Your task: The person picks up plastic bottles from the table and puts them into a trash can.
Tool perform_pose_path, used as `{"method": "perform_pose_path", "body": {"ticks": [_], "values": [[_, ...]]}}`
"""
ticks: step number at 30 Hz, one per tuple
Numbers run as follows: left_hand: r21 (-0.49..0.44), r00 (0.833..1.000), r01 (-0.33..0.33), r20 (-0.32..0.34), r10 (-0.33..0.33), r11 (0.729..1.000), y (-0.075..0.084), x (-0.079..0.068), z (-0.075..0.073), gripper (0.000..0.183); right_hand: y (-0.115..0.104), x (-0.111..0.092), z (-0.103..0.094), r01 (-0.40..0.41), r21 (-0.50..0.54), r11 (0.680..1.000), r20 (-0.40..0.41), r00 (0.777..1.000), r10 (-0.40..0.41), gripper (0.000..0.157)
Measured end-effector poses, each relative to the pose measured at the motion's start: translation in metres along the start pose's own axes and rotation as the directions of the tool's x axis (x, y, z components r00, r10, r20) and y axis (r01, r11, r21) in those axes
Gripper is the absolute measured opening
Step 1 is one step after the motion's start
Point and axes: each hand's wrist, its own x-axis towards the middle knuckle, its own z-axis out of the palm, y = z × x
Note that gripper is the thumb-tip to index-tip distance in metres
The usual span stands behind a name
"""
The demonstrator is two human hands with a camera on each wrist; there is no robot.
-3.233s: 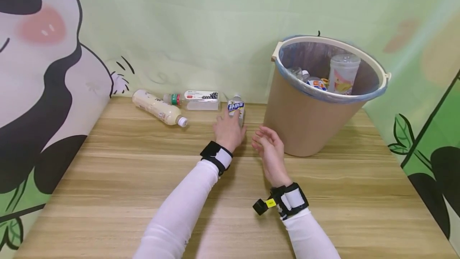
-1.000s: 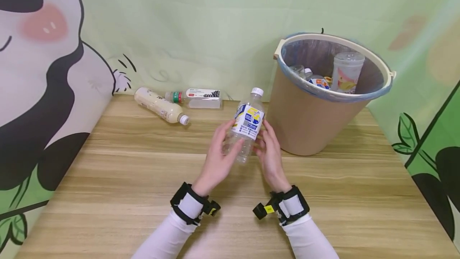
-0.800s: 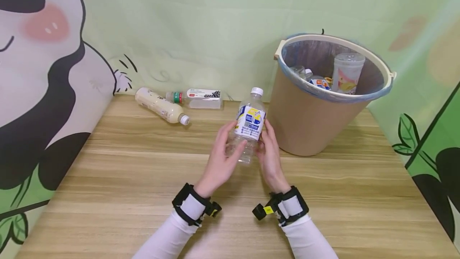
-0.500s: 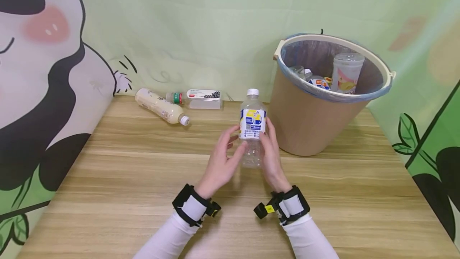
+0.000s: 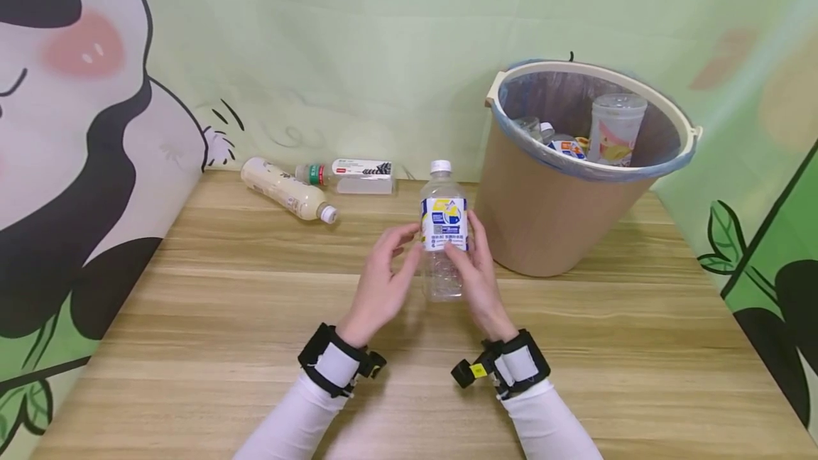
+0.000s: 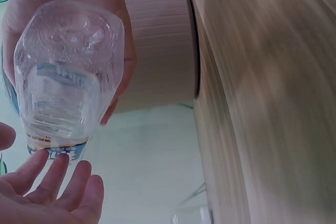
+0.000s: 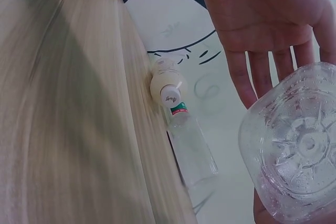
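Note:
A clear plastic bottle [image 5: 444,272] with a white, blue and yellow label stands upright over the table, white cap up, its base raised. My right hand [image 5: 481,279] holds it from the right, thumb across the front of the label and fingers round the side. On the other side my left hand [image 5: 381,282] is spread, fingertips at the label's edge and thumb loose. The left wrist view shows the bottle [image 6: 65,72] in the right palm, with the left fingers [image 6: 58,177] extended beside it. In the right wrist view the left fingers [image 7: 262,72] look straight, close to the bottle's ribbed base [image 7: 310,142].
A brown bin [image 5: 543,226] with a bluish liner stands on the right, several bottles and a clear cup [image 5: 616,130] inside. Two bottles lie by the back wall: a cream one [image 5: 284,187] and a clear one [image 5: 363,176] with a green-banded neck. The table [image 5: 255,346] is wood-grained.
The bottle came up from the table's back in my left hand and was brought to both hands. It has since turned upright and shifted slightly left; my left hand has loosened off it.

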Motion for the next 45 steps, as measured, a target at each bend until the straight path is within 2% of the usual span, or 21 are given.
{"method": "perform_pose_path", "body": {"ticks": [4,9,18,24,32,38,45], "values": [[0.089,0.999,-0.04,-0.022,0.042,0.995,0.0,0.0,-0.003,0.04,-0.001,-0.001,0.003,0.014,-0.001,1.0,0.014,1.0,-0.014,0.068],[0.208,0.996,-0.066,-0.043,0.076,0.976,0.0,0.0,-0.005,0.042,-0.002,-0.001,0.004,0.038,-0.046,0.998,0.023,0.999,-0.037,0.068],[0.309,0.993,-0.086,-0.048,0.106,0.947,-0.001,0.004,-0.013,0.042,-0.006,-0.001,0.001,0.084,-0.112,0.99,0.039,0.996,-0.08,0.067],[0.341,0.985,-0.134,-0.054,0.162,0.931,0.0,0.012,-0.019,0.043,-0.018,0.006,0.0,0.17,-0.179,0.969,0.074,0.985,-0.159,0.068],[0.392,0.974,-0.182,-0.058,0.221,0.902,0.008,0.021,-0.026,0.046,-0.053,0.017,-0.001,0.235,-0.347,0.908,0.135,0.971,-0.199,0.072],[0.418,0.971,-0.195,-0.045,0.235,0.887,0.012,0.027,-0.027,0.047,-0.09,0.029,-0.001,0.312,-0.452,0.836,0.163,0.95,-0.266,0.07],[0.434,0.963,-0.229,-0.033,0.269,0.872,0.019,0.038,-0.029,0.048,-0.141,0.04,0.005,0.397,-0.53,0.749,0.186,0.917,-0.353,0.069]]}}
